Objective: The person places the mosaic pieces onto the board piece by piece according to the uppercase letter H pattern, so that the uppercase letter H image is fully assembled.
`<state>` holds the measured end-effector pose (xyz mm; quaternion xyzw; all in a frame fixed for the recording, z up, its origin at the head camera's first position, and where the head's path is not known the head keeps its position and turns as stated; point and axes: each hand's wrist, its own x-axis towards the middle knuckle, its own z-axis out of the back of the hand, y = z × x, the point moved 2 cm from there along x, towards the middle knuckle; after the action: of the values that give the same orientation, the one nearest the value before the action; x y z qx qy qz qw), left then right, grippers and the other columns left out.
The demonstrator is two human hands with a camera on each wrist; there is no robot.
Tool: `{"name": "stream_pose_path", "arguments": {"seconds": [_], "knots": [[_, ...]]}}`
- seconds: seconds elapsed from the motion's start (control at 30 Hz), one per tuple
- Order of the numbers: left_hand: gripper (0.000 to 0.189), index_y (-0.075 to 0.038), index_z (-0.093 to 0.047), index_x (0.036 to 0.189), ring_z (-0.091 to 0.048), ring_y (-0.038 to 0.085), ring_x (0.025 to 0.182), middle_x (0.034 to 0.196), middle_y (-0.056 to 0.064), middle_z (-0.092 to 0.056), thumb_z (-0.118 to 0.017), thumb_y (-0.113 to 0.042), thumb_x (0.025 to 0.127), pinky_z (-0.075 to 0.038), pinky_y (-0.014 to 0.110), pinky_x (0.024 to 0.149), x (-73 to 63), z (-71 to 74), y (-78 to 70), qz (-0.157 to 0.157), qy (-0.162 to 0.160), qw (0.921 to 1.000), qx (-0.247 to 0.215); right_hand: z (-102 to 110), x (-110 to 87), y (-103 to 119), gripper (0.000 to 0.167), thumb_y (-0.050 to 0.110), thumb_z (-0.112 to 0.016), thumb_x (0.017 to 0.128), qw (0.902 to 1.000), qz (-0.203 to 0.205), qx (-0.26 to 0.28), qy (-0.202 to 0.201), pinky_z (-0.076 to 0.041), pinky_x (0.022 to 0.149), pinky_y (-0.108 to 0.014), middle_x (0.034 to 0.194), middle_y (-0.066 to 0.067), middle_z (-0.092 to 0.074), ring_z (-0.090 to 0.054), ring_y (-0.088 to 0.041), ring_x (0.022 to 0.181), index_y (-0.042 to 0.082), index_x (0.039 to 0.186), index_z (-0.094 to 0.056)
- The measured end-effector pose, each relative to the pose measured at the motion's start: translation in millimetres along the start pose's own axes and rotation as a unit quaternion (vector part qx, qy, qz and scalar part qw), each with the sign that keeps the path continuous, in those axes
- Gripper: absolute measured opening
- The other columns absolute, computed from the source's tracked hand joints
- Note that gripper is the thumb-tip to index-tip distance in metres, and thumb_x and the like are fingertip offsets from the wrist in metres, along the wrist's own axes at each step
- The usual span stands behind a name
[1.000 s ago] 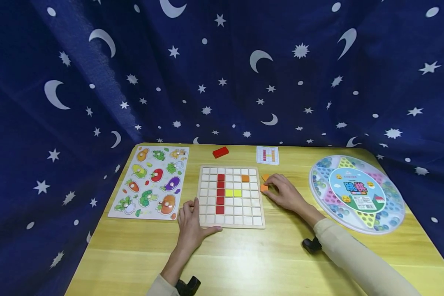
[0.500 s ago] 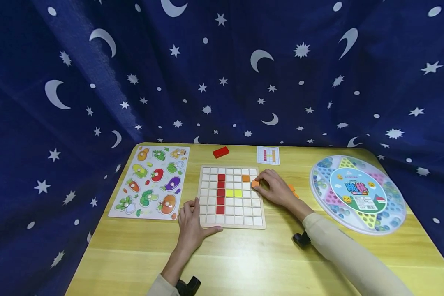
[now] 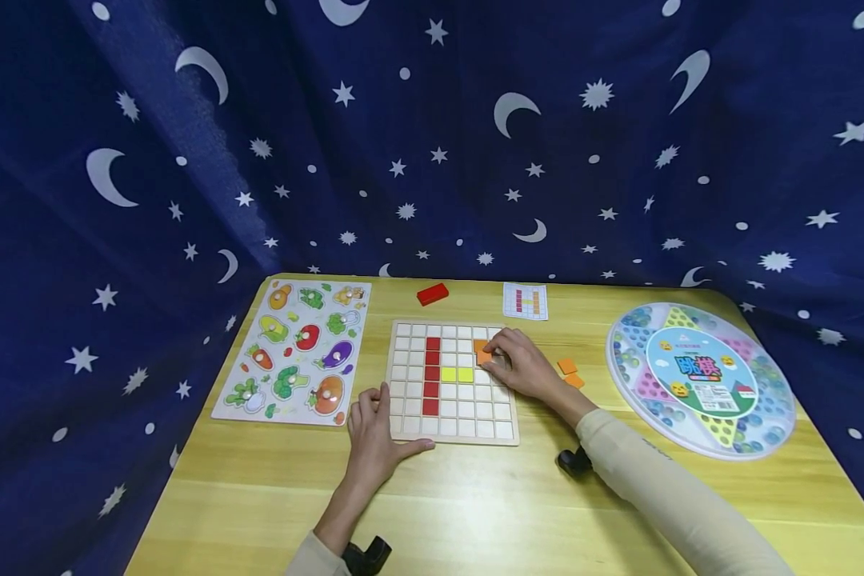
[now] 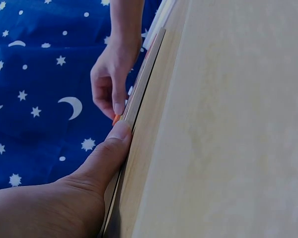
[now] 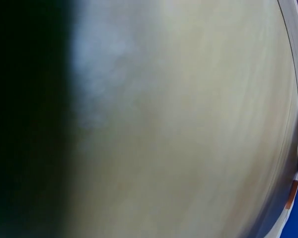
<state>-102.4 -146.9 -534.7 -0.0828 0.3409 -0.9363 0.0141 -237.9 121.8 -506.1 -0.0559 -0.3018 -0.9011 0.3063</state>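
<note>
In the head view, my left hand (image 3: 370, 440) rests at the front left corner of a wooden grid board (image 3: 468, 412), its thumb stretched along the front edge. The left wrist view has that thumb (image 4: 107, 153) against the board's rim. Between thumb and fingers, my right hand (image 3: 529, 364) pinches an orange square tile (image 3: 483, 358) over the board's upper right cells, just in front of another orange tile (image 3: 479, 345). Red tiles (image 3: 431, 374) form a column on the grid, and two yellow tiles (image 3: 457, 374) lie to its right.
Two loose orange tiles (image 3: 570, 374) lie right of the board. Behind it are a red block (image 3: 433, 294) and a pattern card (image 3: 525, 302). A vegetable puzzle (image 3: 295, 352) lies at left, a round game box (image 3: 698, 376) at right. A starry curtain (image 3: 432, 160) borders the table.
My right hand has carried an orange tile leftward from beside the board to the cell before the placed orange tile. The two loose orange tiles came into view. My left hand has stayed put.
</note>
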Motion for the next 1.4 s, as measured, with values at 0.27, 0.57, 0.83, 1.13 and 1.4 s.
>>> {"name": "stream_pose_path", "arguments": {"seconds": [0.27,0.57,0.83,1.13,1.4], "knots": [[0.128,0.0,-0.033,0.15,-0.032,0.028,0.105,0.124,0.015,-0.037,-0.09,-0.058,0.052,-0.026,0.043,0.089,0.3,-0.6,0.2,0.003,0.002,1.0,0.002,-1.5,-0.9,0.0,0.022,0.025,-0.075,0.087,1.0,-0.002,-0.001,0.003,-0.041,0.087,-0.041,0.108,-0.003,-0.059,-0.048,-0.019,0.099,0.011,0.103,-0.068],[0.127,-0.001,-0.033,0.15,-0.031,0.028,0.105,0.125,0.015,-0.036,-0.09,-0.058,0.052,-0.027,0.043,0.089,0.5,-1.6,1.3,0.008,0.006,0.9999,0.0,-3.0,-0.8,-0.7,0.024,0.027,-0.077,0.085,0.9998,0.01,-0.014,-0.005,-0.042,0.087,-0.042,0.105,-0.002,-0.058,-0.048,-0.019,0.098,0.012,0.103,-0.069],[0.127,0.0,-0.034,0.15,-0.031,0.029,0.106,0.125,0.015,-0.036,-0.09,-0.058,0.052,-0.027,0.044,0.09,0.2,-0.9,-0.1,0.008,0.006,0.9999,-0.004,-2.7,-1.2,-0.6,0.026,0.028,-0.078,0.084,1.0,0.001,-0.003,0.004,-0.042,0.089,-0.043,0.107,-0.002,-0.058,-0.048,-0.02,0.099,0.012,0.104,-0.07],[0.126,0.0,-0.034,0.15,-0.031,0.029,0.107,0.125,0.015,-0.036,-0.09,-0.057,0.053,-0.026,0.044,0.09,0.2,-0.5,-1.6,0.008,0.006,0.9999,-0.006,-1.6,-2.5,0.0,0.025,0.026,-0.079,0.084,0.9998,0.013,-0.012,-0.004,-0.041,0.084,-0.04,0.106,-0.003,-0.058,-0.047,-0.02,0.095,0.011,0.102,-0.07],[0.126,0.0,-0.034,0.149,-0.031,0.029,0.107,0.125,0.015,-0.037,-0.09,-0.057,0.052,-0.026,0.044,0.091,-0.6,-0.2,-1.6,0.009,0.006,0.9999,-0.002,-3.2,-3.7,-2.4,0.024,0.028,-0.077,0.085,0.9999,0.008,-0.011,0.004,-0.042,0.085,-0.039,0.109,-0.004,-0.059,-0.048,-0.019,0.098,0.013,0.102,-0.07]]}}
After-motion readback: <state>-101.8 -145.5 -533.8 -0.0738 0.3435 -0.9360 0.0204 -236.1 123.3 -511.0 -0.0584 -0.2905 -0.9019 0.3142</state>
